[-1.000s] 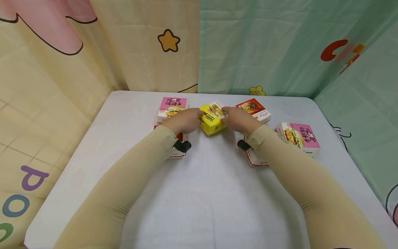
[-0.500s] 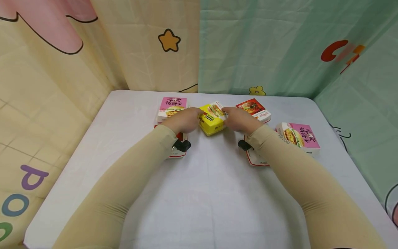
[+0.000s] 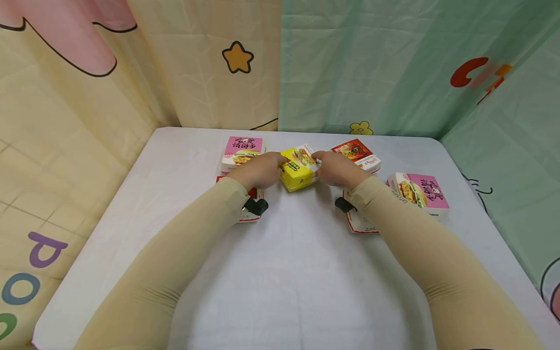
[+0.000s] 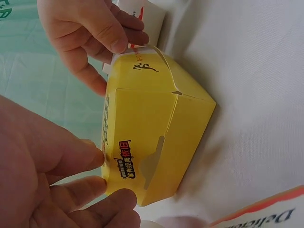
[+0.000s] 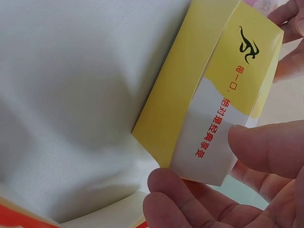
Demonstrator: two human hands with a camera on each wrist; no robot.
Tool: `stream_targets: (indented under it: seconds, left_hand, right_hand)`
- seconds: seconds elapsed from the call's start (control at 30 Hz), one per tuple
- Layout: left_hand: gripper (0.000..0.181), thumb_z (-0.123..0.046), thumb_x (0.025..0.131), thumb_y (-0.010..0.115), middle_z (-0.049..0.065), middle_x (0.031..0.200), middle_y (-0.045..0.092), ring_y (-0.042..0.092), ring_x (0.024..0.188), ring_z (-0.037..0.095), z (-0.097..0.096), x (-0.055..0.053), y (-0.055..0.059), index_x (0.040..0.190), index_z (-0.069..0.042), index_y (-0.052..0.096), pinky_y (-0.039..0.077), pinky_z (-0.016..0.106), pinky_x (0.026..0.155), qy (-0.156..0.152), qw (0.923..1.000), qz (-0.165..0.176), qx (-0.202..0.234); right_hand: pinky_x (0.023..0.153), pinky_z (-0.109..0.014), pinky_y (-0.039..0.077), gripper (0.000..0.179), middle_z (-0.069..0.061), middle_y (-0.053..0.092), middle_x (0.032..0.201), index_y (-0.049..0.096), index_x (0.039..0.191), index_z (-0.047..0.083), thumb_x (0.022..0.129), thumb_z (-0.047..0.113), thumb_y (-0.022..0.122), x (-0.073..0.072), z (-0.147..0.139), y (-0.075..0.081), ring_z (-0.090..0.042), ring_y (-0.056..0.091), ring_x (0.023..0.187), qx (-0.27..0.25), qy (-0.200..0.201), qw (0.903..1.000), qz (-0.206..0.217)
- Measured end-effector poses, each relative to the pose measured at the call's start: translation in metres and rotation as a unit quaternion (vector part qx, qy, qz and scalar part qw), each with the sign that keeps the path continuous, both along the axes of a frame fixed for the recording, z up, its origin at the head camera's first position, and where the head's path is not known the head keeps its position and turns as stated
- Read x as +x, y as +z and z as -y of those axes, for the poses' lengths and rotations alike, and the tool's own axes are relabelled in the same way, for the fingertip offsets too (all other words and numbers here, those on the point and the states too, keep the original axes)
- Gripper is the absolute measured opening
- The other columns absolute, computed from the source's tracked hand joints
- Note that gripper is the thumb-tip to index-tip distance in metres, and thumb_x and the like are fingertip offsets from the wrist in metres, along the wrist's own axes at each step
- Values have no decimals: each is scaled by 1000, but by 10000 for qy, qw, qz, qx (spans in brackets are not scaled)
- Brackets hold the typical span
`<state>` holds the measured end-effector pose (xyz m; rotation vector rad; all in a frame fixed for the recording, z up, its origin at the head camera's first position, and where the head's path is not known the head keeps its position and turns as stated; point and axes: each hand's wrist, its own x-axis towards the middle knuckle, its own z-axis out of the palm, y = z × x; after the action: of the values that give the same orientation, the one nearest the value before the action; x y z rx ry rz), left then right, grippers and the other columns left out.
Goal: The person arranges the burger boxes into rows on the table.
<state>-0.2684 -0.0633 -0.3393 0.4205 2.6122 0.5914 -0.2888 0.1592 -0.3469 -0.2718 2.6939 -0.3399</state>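
Observation:
A yellow and white burger box sits on the table between my two hands, its lid printed with a burger. My left hand holds its left edge; in the left wrist view, the thumb and fingertips meet the corner beside the front slot. On the opposite side my right hand pinches the white end, thumb on the lid's side and fingers below, in the right wrist view. The lid is down over the base, with a narrow gap along the seam near a side corner in the left wrist view.
Behind my left hand lies a pink box, and a red and white box is partly under that wrist. At right are a red box, a pink box and a white red-edged box, partly hidden by my sleeve.
My right fingers have shifted slightly rightward along the box's side. The box and my left hand stay almost where they were.

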Motion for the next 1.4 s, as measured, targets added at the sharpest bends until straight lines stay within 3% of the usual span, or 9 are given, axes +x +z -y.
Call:
stream_targets:
  seconds: [0.2,0.67,0.77,0.83,0.93,1.03,1.2,1.3,1.4]
  left_hand:
    - [50,-21,112,40,11,168,40,37,156,26,0,0,-1,160,-12,45,28,48,130,104,9999,-21,43]
    - [57,-33,106,60,11,163,45,45,144,25,-10,1,-3,158,-12,49,32,46,128,-213,9985,-432,-245]
    - [55,-33,104,64,11,159,48,47,141,25,-12,0,-4,154,-11,54,35,45,126,-254,9984,-463,-199]
    - [54,-33,103,66,11,157,49,48,139,25,-13,0,-4,151,-11,56,36,45,126,-244,9986,-451,-163]
    - [54,-33,102,68,10,156,50,49,140,25,-14,1,-4,150,-11,56,35,45,126,-193,9990,-384,-123]
    - [53,-33,102,68,10,156,51,49,140,24,-16,1,-4,150,-11,55,35,45,127,-176,9991,-357,-120]
    - [52,-30,104,66,9,159,49,48,140,24,-16,1,-4,151,-12,53,34,46,127,-138,9994,-307,-74]
    - [54,-29,104,64,9,162,46,45,145,24,-15,1,-4,154,-12,52,31,46,129,-142,9994,-321,-51]
    - [57,-30,104,64,11,167,40,39,153,27,-14,0,-5,157,-14,49,28,47,130,-140,9993,-339,-101]
  right_hand:
    - [123,-57,38,63,-16,50,160,40,163,17,104,24,63,2,0,3,-35,51,140,-119,-116,9998,129]
    - [117,-51,44,43,-15,58,152,59,144,12,105,31,61,2,0,6,-30,56,129,-124,0,9998,-165]
    - [115,-51,46,50,-15,59,149,56,147,13,102,31,67,0,2,8,-30,57,127,-194,-71,9997,-120]
    - [119,-52,42,63,-14,55,155,48,155,15,100,32,71,-2,3,9,-31,54,135,-258,-116,9996,-54]
    - [128,-55,30,84,-13,33,172,31,167,21,97,35,75,-4,7,11,-33,36,156,-322,-60,9994,137]
    - [130,-56,24,89,-12,18,177,26,169,22,96,37,75,-5,10,11,-35,23,162,-257,236,9991,235]
    - [124,-53,37,72,-14,43,165,44,161,18,98,41,71,-5,10,9,-32,45,147,-166,456,9988,98]
    - [120,-52,41,67,-12,53,157,48,158,19,98,41,71,-5,9,7,-29,52,137,-201,220,9995,108]
    - [121,-53,41,68,-12,54,157,48,157,16,98,42,71,-4,8,7,-30,53,136,-136,57,9998,132]
